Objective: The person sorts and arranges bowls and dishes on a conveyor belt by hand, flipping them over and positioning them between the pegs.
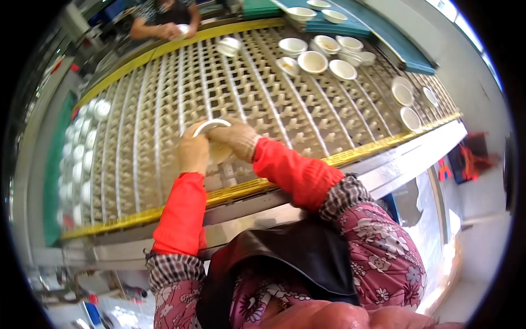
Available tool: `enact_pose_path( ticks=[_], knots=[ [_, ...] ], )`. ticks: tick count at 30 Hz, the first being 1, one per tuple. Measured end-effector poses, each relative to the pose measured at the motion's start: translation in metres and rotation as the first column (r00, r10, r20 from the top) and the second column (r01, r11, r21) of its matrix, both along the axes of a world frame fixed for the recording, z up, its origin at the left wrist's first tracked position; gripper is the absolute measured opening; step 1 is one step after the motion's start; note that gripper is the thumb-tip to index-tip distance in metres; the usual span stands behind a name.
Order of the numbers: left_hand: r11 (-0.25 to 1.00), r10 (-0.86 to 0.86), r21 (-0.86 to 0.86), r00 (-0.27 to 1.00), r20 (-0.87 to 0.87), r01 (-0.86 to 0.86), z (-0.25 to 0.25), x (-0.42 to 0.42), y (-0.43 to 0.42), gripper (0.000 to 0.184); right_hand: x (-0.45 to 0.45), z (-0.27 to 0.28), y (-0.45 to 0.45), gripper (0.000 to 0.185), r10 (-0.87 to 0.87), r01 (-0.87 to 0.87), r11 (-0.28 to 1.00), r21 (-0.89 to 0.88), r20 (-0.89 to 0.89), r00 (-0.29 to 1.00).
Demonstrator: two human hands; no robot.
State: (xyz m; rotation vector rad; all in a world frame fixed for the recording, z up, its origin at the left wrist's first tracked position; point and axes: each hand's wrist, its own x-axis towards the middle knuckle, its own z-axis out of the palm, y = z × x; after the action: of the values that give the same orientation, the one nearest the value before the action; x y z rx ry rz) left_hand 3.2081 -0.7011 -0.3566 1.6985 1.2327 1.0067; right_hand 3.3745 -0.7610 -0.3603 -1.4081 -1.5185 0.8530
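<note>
Both my hands wear tan gloves and meet over the rack-like conveyor (263, 112), near its yellow front edge. My left hand (193, 149) is closed on the left side of a white bowl (212, 125), whose rim shows between the gloves. From the right, my right hand (236, 139) grips the same bowl. A pale cream round shape (219, 152) shows just below it, partly covered by the gloves. Farther off, a white bowl (229, 47) lies tilted on the conveyor.
Several white bowls (313, 62) sit at the back right, others (402, 91) nearer the right edge. Small white items (79, 153) crowd the left end. Across the conveyor a person (164, 22) holds a white bowl. A yellow rail (252, 188) borders the front.
</note>
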Motion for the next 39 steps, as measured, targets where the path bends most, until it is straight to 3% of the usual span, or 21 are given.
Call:
enact_pose_path(
  ticks=[1, 3, 5, 7, 9, 10, 13, 15, 17, 18, 20, 22, 24, 27, 30, 32, 34, 35, 38, 39],
  knots=[
    [0.999, -0.039, 0.010, 0.999, -0.030, 0.040, 0.000, 0.000, 0.003, 0.046, -0.002, 0.020, -0.012, 0.033, -0.015, -0.014, 0.987, -0.162, -0.171, 0.985],
    [0.995, -0.066, 0.069, 0.995, -0.081, 0.072, 0.002, 0.002, 0.000, 0.047, 0.009, 0.008, -0.011, 0.035, 0.074, -0.122, 0.979, 0.161, 0.280, 0.957],
    [0.998, -0.059, 0.024, 0.992, -0.113, 0.062, 0.011, 0.005, -0.007, 0.046, 0.007, 0.006, -0.006, 0.034, -0.009, 0.005, 0.997, -0.071, -0.054, 0.999],
    [0.998, -0.068, 0.004, 0.991, -0.115, 0.069, 0.014, 0.008, -0.011, 0.046, 0.007, 0.007, -0.005, 0.034, -0.068, 0.055, 0.990, -0.132, -0.093, 0.993],
    [0.996, -0.085, -0.003, 0.991, -0.099, 0.085, 0.014, 0.007, -0.012, 0.048, 0.011, 0.001, -0.002, 0.033, -0.061, 0.063, 0.998, -0.007, 0.170, 0.984],
    [0.996, -0.092, -0.013, 0.991, -0.100, 0.091, 0.017, 0.007, -0.014, 0.049, 0.014, -0.009, 0.005, 0.033, -0.141, -0.050, 0.948, 0.315, 0.554, 0.821],
    [0.985, -0.049, -0.167, 0.993, -0.110, 0.030, 0.025, 0.010, -0.016, 0.048, 0.015, 0.002, -0.002, 0.032, -0.088, 0.088, 0.989, -0.116, 0.006, 0.996],
    [0.987, -0.033, -0.161, 0.996, -0.086, 0.019, 0.016, 0.009, -0.008, 0.045, 0.019, -0.035, 0.014, 0.033, -0.144, 0.029, 0.959, 0.283, 0.395, 0.907],
    [0.986, -0.024, -0.168, 0.998, -0.053, 0.015, 0.010, 0.005, -0.006, 0.043, 0.020, -0.046, 0.023, 0.034, -0.194, -0.101, 0.918, 0.384, 0.655, 0.731],
    [0.986, -0.035, -0.161, 0.999, -0.037, 0.029, 0.011, 0.005, -0.006, 0.042, 0.021, -0.044, 0.025, 0.034, -0.179, -0.109, 0.953, 0.282, 0.817, 0.548],
    [0.988, -0.060, -0.145, 0.998, -0.003, 0.059, 0.013, 0.007, -0.006, 0.041, 0.021, -0.042, 0.025, 0.031, -0.154, 0.049, 0.979, 0.200, 0.555, 0.818],
    [0.990, -0.061, -0.122, 0.997, 0.043, 0.066, 0.017, 0.010, -0.014, 0.041, 0.020, -0.030, 0.016, 0.029, -0.179, 0.153, 0.983, 0.103, 0.321, 0.930],
    [0.994, -0.061, -0.088, 0.994, 0.093, 0.069, 0.015, 0.011, -0.015, 0.039, 0.012, 0.014, -0.014, 0.028, -0.228, 0.226, 0.974, 0.034, 0.184, 0.956],
    [0.998, -0.057, -0.019, 0.991, 0.123, 0.060, 0.009, 0.015, -0.014, 0.039, 0.016, -0.002, -0.002, 0.031, -0.278, 0.252, 0.955, 0.154, 0.181, 0.943],
    [0.995, -0.095, -0.016, 0.991, 0.092, 0.097, 0.014, 0.017, -0.022, 0.042, 0.020, 0.002, -0.012, 0.033, -0.271, 0.251, 0.961, 0.116, 0.211, 0.939],
    [0.985, -0.146, -0.067, 0.974, 0.173, 0.159, 0.005, 0.019, -0.016, 0.042, 0.029, 0.007, -0.022, 0.034, -0.183, 0.168, 0.981, 0.095, 0.194, 0.964],
    [0.996, -0.088, 0.022, 0.996, -0.013, 0.089, 0.002, 0.024, -0.018, 0.041, 0.043, -0.006, -0.007, 0.034, -0.053, 0.046, 0.998, 0.037, 0.249, 0.967],
    [0.996, -0.053, 0.067, 0.993, -0.105, 0.060, 0.004, 0.029, -0.021, 0.041, 0.055, -0.022, 0.003, 0.036, 0.037, -0.092, 0.989, 0.113, 0.414, 0.909],
    [1.000, 0.008, -0.015, 0.989, -0.150, -0.011, 0.015, 0.041, -0.026, 0.038, 0.071, 0.000, -0.010, 0.035, 0.002, -0.022, 0.986, 0.166, 0.122, 0.993],
    [0.998, 0.019, -0.052, 0.986, -0.163, -0.028, 0.017, 0.044, -0.025, 0.037, 0.080, 0.008, 0.006, 0.032, -0.064, 0.015, 0.967, 0.256, 0.182, 0.981]
  ],
)
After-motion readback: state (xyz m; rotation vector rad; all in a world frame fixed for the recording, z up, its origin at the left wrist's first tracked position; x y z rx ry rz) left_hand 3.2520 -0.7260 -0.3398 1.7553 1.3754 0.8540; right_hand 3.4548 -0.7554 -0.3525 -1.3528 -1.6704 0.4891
